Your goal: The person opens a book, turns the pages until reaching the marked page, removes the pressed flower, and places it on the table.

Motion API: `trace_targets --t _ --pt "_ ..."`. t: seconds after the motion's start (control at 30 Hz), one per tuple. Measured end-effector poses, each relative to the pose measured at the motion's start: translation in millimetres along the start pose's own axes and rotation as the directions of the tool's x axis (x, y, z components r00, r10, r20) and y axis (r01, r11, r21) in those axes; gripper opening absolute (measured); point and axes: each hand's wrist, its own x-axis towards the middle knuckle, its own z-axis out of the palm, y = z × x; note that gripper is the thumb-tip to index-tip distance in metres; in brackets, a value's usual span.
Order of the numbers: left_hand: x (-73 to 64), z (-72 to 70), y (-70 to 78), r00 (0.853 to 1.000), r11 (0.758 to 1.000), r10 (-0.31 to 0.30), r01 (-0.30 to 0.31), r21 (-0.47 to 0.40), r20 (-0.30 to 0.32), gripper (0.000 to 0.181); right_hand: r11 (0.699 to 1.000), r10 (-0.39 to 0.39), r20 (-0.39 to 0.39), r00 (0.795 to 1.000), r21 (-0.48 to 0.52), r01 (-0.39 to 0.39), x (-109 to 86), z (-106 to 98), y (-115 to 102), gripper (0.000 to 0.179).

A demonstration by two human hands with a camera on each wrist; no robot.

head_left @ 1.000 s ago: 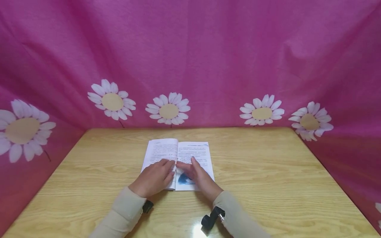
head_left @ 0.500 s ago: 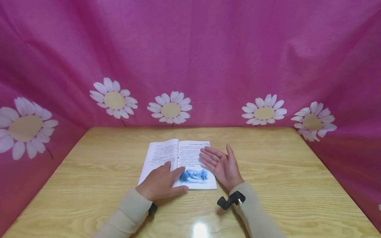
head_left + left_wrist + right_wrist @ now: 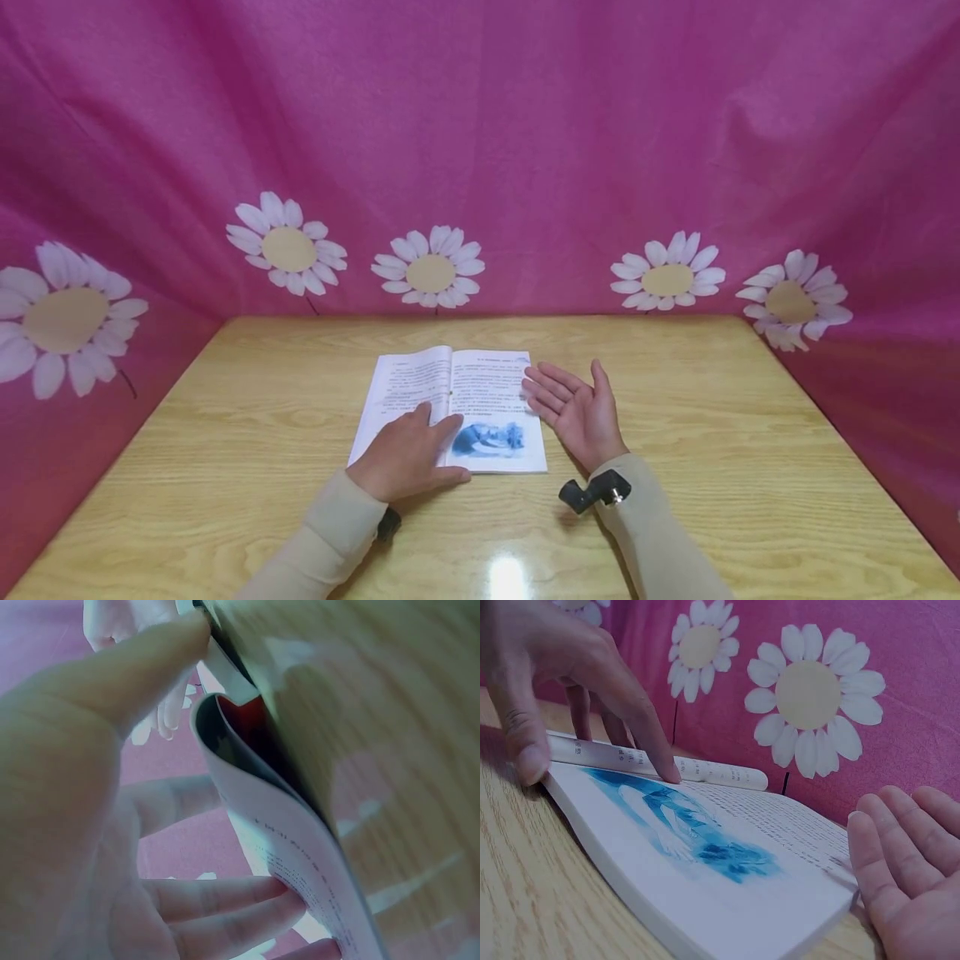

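Observation:
An open book (image 3: 491, 379) lies on the table, printed text on both pages and a blue picture (image 3: 697, 825) low on the right page. My left hand (image 3: 405, 454) rests over the lower left page with fingers spread. Its index fingertip touches the book near the spine, and the thumb lies at the bottom edge. In the left wrist view, the left page (image 3: 292, 840) curves up at the spine, fingers against its printed side. Beside the book's right edge, my right hand (image 3: 577, 417) is turned palm up, fingers extended and holding nothing.
The wooden table (image 3: 712, 433) reaches back to a pink curtain (image 3: 525, 150) printed with white daisies, which also hangs at both sides. A black wrist mount (image 3: 596, 490) sits on the right sleeve.
Both hands were together over the spine. The right hand has moved right, off the page, and turned palm up. The left hand has spread its fingers and slid slightly lower, uncovering the blue picture.

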Motion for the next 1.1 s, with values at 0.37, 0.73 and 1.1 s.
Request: trace_targets --t 0.37,0.73,1.1 --pt "0.3 -2.0 0.6 1.0 1.0 -0.009 0.009 -0.01 0.019 0.078 1.0 0.008 -0.05 0.999 -0.016 -0.009 -0.8 7 1 0.09" --pt "8.6 2.7 16.0 0.995 0.997 -0.083 0.083 0.011 0.06 0.074 0.999 0.001 -0.04 0.999 -0.055 -0.003 -2.3 8 0 0.091" --pt "8.9 0.6 15.3 0.992 0.995 -0.097 0.094 0.038 0.077 0.066 1.0 -0.004 -0.083 0.997 -0.024 0.002 -2.0 9 -1 0.09"
